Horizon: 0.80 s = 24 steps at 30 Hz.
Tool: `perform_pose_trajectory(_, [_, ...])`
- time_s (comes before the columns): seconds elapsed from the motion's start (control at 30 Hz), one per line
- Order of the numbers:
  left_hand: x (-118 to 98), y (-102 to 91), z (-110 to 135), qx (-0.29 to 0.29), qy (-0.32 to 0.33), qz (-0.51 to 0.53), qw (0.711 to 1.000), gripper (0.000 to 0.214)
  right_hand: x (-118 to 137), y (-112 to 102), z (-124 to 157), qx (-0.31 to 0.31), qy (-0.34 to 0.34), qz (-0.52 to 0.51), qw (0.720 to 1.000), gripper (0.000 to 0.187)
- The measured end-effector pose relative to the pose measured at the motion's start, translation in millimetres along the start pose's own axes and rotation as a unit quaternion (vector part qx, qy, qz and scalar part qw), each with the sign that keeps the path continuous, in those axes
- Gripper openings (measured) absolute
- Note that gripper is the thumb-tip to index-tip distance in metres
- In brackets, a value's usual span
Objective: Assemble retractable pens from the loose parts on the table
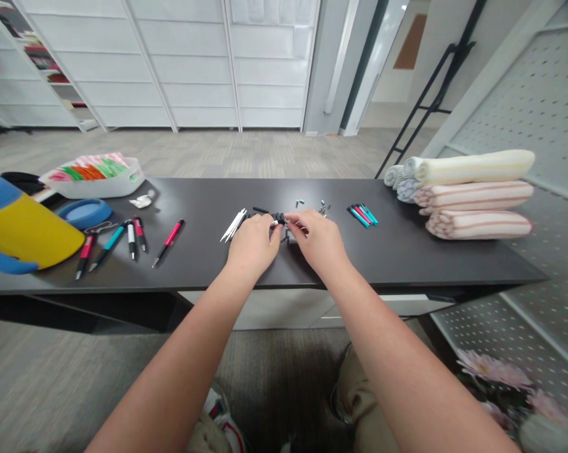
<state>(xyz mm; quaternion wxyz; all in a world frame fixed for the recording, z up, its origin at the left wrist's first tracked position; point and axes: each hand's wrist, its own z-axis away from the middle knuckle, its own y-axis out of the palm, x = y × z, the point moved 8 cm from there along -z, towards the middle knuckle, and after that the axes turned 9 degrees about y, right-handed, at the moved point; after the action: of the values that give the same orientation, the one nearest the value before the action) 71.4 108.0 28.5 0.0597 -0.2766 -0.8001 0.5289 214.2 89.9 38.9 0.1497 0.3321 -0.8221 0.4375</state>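
I count five pens [169, 242] at the left of one dark table [199, 207], plus one white basket [133, 178] and one crumpled white scrap [142, 201]. At least five rolled towels [475, 193] sit on the right. The white sticks [234, 226] and coloured tubes [361, 215] lie too bunched to number.

Passable gap lies between right hand [317, 238] and rolled towels [477, 192]; coloured pen parts [363, 215] intervene. White sticks [233, 226] flank left hand [253, 244].

Below my bare fingers [302, 219] and forearms [382, 340], I'm wearing beige trousers [366, 393] and a white shoe [217, 409] with red trim and a dark patch.
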Motion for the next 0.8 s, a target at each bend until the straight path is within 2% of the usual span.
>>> perform_pose_trajectory(0.2, [0.2,4.6,-0.4,0.013,0.017,-0.034,0.999,0.025,-4.3,4.2,-1.0,0.008,0.012,0.019,1.0,0.014])
perform_pose_trajectory(0.8, [-4.6,6.5,-0.9,0.048,0.017,-0.029,0.998,0.023,-3.7,7.7,-1.8,0.035,0.021,0.028,0.999,0.014])
